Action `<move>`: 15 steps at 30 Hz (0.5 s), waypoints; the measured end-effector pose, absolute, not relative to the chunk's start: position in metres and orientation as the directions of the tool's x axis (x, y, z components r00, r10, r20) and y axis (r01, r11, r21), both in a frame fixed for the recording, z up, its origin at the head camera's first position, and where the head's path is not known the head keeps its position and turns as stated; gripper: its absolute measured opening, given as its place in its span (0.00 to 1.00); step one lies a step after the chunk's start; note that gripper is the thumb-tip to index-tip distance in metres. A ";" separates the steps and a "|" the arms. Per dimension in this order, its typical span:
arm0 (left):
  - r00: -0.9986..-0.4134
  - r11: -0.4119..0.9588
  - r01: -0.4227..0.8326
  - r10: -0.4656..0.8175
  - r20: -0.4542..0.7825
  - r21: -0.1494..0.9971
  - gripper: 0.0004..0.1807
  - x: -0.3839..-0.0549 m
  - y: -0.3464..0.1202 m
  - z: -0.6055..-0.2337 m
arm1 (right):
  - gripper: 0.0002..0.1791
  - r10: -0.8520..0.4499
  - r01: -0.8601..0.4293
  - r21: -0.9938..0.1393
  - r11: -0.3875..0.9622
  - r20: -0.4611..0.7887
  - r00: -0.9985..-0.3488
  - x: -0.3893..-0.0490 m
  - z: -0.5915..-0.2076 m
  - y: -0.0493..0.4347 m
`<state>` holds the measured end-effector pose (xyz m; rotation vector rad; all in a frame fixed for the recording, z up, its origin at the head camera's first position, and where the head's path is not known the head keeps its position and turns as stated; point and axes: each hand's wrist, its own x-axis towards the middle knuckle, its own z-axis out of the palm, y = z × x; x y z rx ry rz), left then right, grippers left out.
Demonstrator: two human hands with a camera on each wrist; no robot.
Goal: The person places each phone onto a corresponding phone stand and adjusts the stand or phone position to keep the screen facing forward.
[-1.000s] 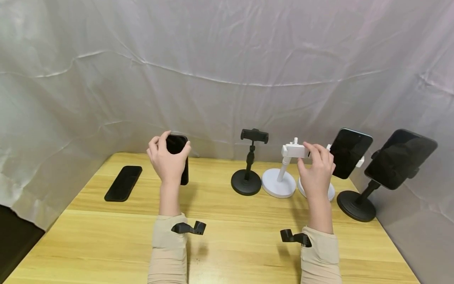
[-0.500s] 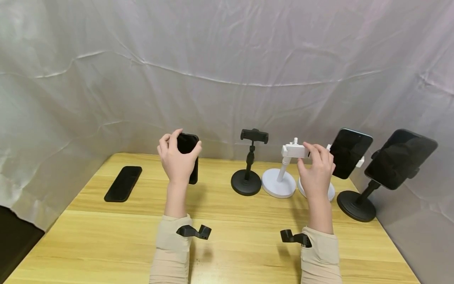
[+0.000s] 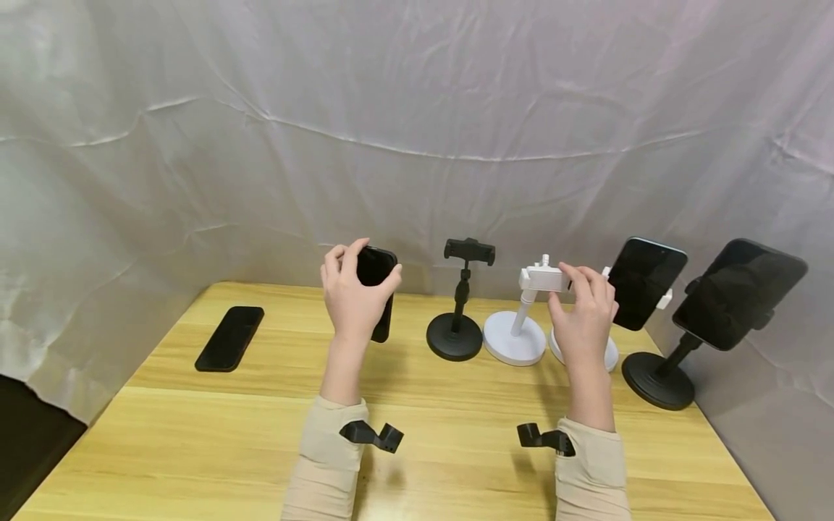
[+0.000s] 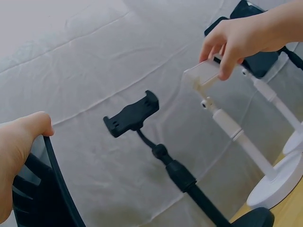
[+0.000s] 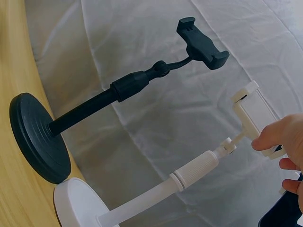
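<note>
While one mounted phone (image 3: 648,284) and a second mounted phone (image 3: 739,293) look settled, I've got the left hand (image 3: 355,298) gripping a black phone (image 3: 376,265), left of the unfilled black holder (image 3: 462,292); the right hand (image 3: 584,312) pinches the unfilled white clamp (image 3: 544,279), and a flat phone (image 3: 230,339) lies unmounted.
</note>
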<state>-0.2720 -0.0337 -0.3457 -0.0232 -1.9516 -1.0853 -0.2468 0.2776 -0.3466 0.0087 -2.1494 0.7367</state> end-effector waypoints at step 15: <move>-0.630 0.620 0.454 -0.283 0.723 0.639 0.30 -0.264 -0.008 -0.344 | 0.23 0.237 -0.270 -0.502 0.821 0.732 -0.639 -0.247 -0.346 0.278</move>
